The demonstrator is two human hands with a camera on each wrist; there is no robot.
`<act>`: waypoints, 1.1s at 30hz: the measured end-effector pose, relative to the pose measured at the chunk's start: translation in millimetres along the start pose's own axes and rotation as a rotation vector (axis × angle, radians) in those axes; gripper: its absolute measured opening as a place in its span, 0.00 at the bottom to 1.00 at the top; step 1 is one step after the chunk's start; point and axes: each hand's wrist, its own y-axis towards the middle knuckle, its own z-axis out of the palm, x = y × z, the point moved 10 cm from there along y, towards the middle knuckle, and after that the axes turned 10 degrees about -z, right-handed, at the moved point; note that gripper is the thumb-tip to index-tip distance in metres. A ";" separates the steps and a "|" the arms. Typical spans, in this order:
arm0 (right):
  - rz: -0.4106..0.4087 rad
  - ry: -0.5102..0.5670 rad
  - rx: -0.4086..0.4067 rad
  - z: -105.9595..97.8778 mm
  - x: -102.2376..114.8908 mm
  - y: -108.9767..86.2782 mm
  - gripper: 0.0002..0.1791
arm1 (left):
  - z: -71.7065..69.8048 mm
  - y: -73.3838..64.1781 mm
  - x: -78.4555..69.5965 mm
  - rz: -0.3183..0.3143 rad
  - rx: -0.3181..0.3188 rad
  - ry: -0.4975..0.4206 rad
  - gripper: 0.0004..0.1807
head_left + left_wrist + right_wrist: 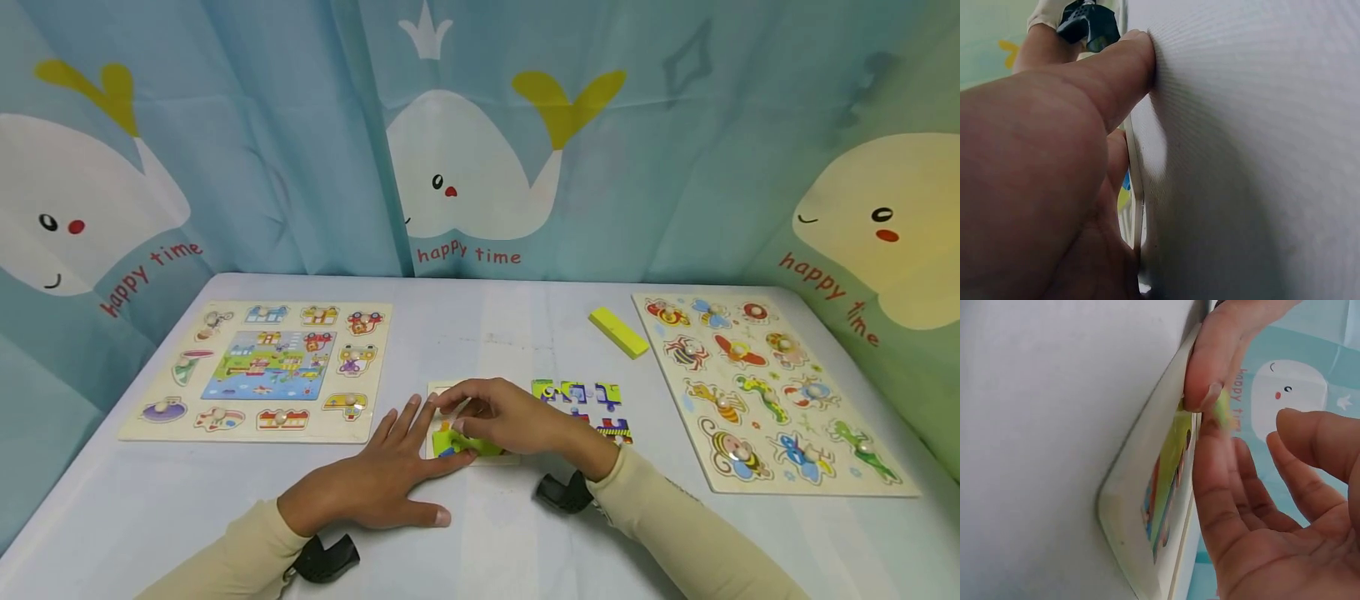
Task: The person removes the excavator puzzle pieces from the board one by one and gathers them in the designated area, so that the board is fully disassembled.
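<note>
A small wooden puzzle board (510, 459) with a green picture lies in the middle of the table, partly hidden by both hands. My left hand (382, 479) is spread beside it, fingertips at its left edge and one finger along its front edge. Over the board is my right hand (510, 417), its fingers loosely bent. In the right wrist view the thumb and index finger of the right hand (1272, 550) show nothing between them, while the lower fingers are near the picture (1169, 462). Several loose jigsaw pieces (573, 392) lie just right of the right hand.
At the left lies a knob puzzle board (258, 315) with vehicles around a harbour picture. A larger insect knob puzzle (720, 417) lies at the right. Between that board and the loose pieces, farther back, is a yellow block (618, 332). A whale-print curtain (480, 50) hangs behind the table.
</note>
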 end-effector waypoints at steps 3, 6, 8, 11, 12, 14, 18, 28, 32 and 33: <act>0.010 0.022 0.014 3.0 -1.4 0.0 0.17 | -0.3 -0.2 -0.1 0.005 -0.007 0.010 0.37; 0.038 0.027 0.038 7.5 -3.2 -0.1 0.13 | -0.5 -0.2 -0.1 0.011 -0.018 0.019 0.37; 0.049 0.006 0.046 9.0 -3.6 -0.1 0.11 | -0.9 -0.1 -0.2 0.012 -0.022 0.021 0.37; 0.052 -0.011 0.043 9.3 -3.6 0.0 0.10 | -0.5 0.0 0.5 0.007 -0.023 0.023 0.37; 0.052 -0.022 0.042 9.2 -3.5 0.1 0.10 | -0.5 -0.1 0.5 0.007 -0.022 0.021 0.37; 0.052 -0.038 0.039 8.8 -3.1 0.3 0.10 | -0.7 -0.3 0.4 0.008 -0.023 0.020 0.37; 0.055 -0.072 0.025 7.1 -2.1 0.9 0.09 | -1.0 -0.8 -0.1 0.009 -0.024 0.021 0.37; 0.079 -0.110 -0.045 -0.6 -4.7 -2.0 0.10 | -0.4 0.2 0.0 0.006 -0.011 0.017 0.37; 0.093 -0.115 -0.058 -2.7 -6.1 -3.9 0.10 | -0.2 -0.2 0.3 0.004 -0.007 0.009 0.37; 0.098 -0.111 -0.062 -3.8 -6.2 -4.4 0.11 | -0.2 -0.3 0.3 0.004 -0.007 0.007 0.37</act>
